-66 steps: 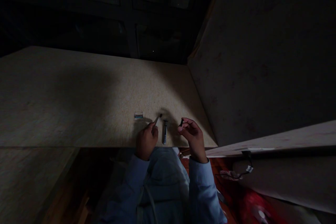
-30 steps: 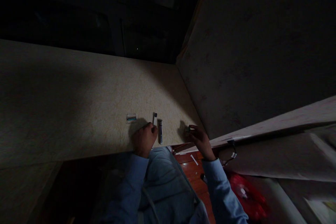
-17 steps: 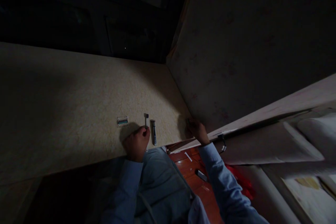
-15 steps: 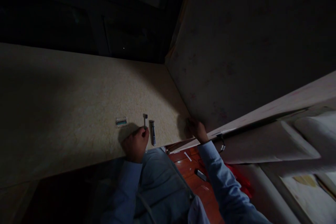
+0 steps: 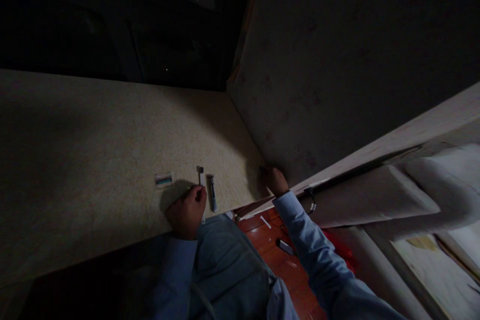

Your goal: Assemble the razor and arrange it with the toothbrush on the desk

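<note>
My left hand [image 5: 186,211] rests at the near edge of a speckled beige table [image 5: 93,160], its fingers closed round a thin stick-like tool [image 5: 200,176] with a small dark head. Just to its right lies a dark razor handle [image 5: 212,192]. A small razor cartridge [image 5: 163,178] lies to the left of the tool. My right hand [image 5: 274,180] reaches to the table's right corner against the wall, fingers curled round a small dark piece [image 5: 262,170] that I cannot make out.
A pale wall [image 5: 337,60] rises along the table's right side. A slanted pale board [image 5: 375,160] with a small cable [image 5: 310,199] runs to the right. Below, a red-brown floor [image 5: 262,232] holds a dark small object [image 5: 284,246] and a red bag [image 5: 339,250].
My right hand has moved from in front of me out to the table's right corner with the small dark piece. My left hand stays on the tool. The view has swung right.
</note>
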